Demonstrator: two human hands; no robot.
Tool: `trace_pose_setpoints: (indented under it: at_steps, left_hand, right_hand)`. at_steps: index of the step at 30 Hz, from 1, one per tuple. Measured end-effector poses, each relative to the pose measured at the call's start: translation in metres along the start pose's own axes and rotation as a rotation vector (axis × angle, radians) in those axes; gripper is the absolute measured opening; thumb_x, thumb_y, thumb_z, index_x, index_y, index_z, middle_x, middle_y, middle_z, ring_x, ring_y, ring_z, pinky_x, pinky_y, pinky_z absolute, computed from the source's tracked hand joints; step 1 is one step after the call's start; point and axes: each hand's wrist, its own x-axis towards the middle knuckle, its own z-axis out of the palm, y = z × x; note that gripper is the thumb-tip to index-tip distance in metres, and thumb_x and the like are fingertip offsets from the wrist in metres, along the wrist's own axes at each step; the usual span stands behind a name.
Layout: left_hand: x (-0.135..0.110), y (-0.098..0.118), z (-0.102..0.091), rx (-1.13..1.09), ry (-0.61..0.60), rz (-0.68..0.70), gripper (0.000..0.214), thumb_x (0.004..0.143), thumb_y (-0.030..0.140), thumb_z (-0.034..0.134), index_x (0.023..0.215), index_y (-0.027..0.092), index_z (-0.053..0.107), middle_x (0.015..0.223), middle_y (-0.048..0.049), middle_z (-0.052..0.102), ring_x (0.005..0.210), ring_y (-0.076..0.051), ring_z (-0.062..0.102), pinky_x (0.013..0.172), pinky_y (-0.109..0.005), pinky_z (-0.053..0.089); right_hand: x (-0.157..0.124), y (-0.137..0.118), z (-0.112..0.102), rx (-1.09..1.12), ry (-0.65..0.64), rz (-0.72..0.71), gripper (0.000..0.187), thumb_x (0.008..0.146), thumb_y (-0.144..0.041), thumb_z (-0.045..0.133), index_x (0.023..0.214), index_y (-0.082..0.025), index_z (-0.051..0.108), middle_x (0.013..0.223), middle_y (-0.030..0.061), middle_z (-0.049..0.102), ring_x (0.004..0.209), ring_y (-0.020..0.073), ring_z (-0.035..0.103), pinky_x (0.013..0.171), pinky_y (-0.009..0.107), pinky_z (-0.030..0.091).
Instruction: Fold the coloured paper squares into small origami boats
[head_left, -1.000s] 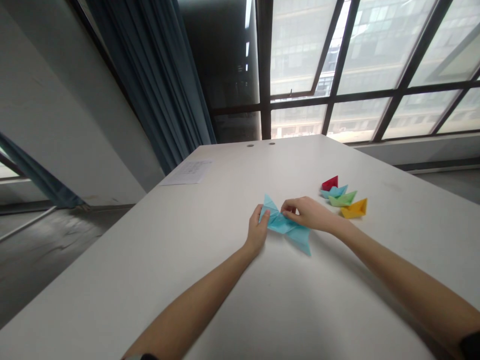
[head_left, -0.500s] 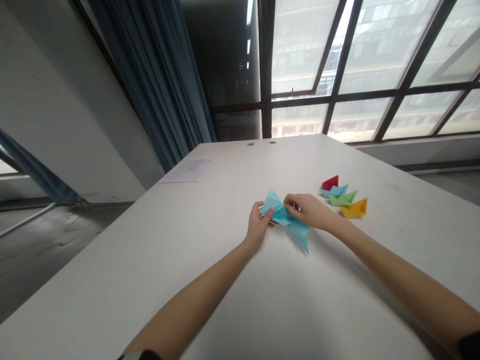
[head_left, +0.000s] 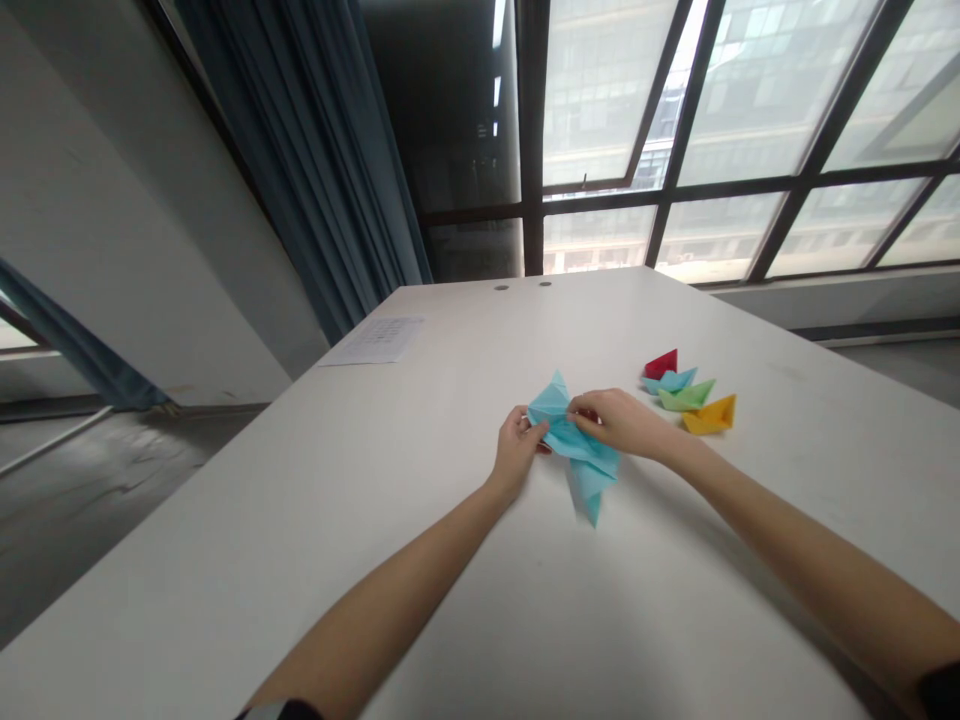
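A light blue folded paper (head_left: 583, 450), creased and with pointed flaps, is held over the middle of the table between my two hands. My left hand (head_left: 516, 447) pinches its left edge, thumb on top and fingers beneath. On its upper right part, the fingertips of my right hand (head_left: 611, 418) are closed on the paper. One pointed flap stands up between the hands, and another hangs down toward me. What my fingers do behind the paper is hidden.
Right of my right hand, a red paper boat (head_left: 661, 364), a blue one (head_left: 670, 381), a green one (head_left: 686, 397) and a yellow one (head_left: 709, 415) sit in a row. A printed sheet (head_left: 375, 341) lies at the left edge of the white table (head_left: 465, 600).
The folded paper has turned and opened out a little between my hands. Its lower flap now points more straight down, and the upper point has shifted slightly right. Both hands stay nearly in place.
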Motion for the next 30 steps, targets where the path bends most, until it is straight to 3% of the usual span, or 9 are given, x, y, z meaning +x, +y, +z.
trace_pose_setpoints:
  at_steps: [8,16,19,22,26,30]
  left_hand:
    - [0.006,-0.004,-0.002,-0.124,0.103,-0.063,0.019,0.060,0.029,0.059,0.067,0.016,0.048,0.053,0.0053,0.047,0.049,-0.007,0.046,0.048,-0.018,0.041]
    - [0.007,-0.002,-0.005,-0.246,0.215,-0.060,0.020,0.066,0.031,0.054,0.074,0.019,0.041,0.057,0.0054,0.050,0.048,-0.007,0.051,0.048,-0.019,0.043]
    - [0.008,-0.004,-0.006,-0.200,0.240,-0.046,0.023,0.070,0.033,0.053,0.082,0.020,0.038,0.059,0.0060,0.051,0.048,-0.008,0.052,0.047,-0.019,0.043]
    - [0.007,-0.005,-0.005,-0.153,0.263,-0.013,0.031,0.071,0.035,0.055,0.089,0.023,0.033,0.064,0.0073,0.052,0.048,-0.008,0.053,0.047,-0.020,0.044]
    - [0.006,-0.005,-0.003,-0.034,0.204,0.024,0.034,0.069,0.044,0.061,0.078,0.020,0.038,0.065,0.0059,0.049,0.053,-0.008,0.053,0.050,-0.021,0.046]
    - [0.005,-0.005,-0.002,0.161,0.173,0.020,0.038,0.062,0.046,0.067,0.067,0.017,0.042,0.055,0.0045,0.050,0.051,-0.009,0.051,0.052,-0.021,0.045]
  right_hand:
    - [-0.002,0.004,-0.011,0.238,0.188,0.107,0.023,0.083,-0.033,0.040,0.078,-0.018,0.056,0.059,-0.0013,0.054,0.054,0.0121,0.047,0.054,0.023,0.033]
    - [0.000,0.037,-0.013,0.352,0.325,0.334,0.023,0.078,-0.035,0.044,0.086,-0.018,0.058,0.055,-0.0023,0.054,0.047,0.0108,0.042,0.049,0.023,0.030]
    - [0.000,0.043,-0.010,0.379,0.352,0.331,0.026,0.076,-0.029,0.046,0.099,-0.020,0.053,0.058,-0.0037,0.056,0.049,0.0106,0.044,0.051,0.022,0.033]
    - [0.002,0.043,-0.008,0.335,0.354,0.310,0.023,0.076,-0.026,0.045,0.095,-0.020,0.056,0.066,-0.0012,0.060,0.056,0.0121,0.051,0.055,0.023,0.036]
    - [0.004,0.040,-0.008,0.306,0.299,0.356,0.027,0.081,-0.031,0.040,0.089,-0.020,0.063,0.078,0.0025,0.066,0.072,0.0167,0.057,0.064,0.026,0.040]
    - [0.004,0.035,-0.010,0.335,0.282,0.342,0.039,0.082,-0.049,0.041,0.090,-0.019,0.064,0.090,0.0045,0.067,0.080,0.0191,0.058,0.071,0.029,0.042]
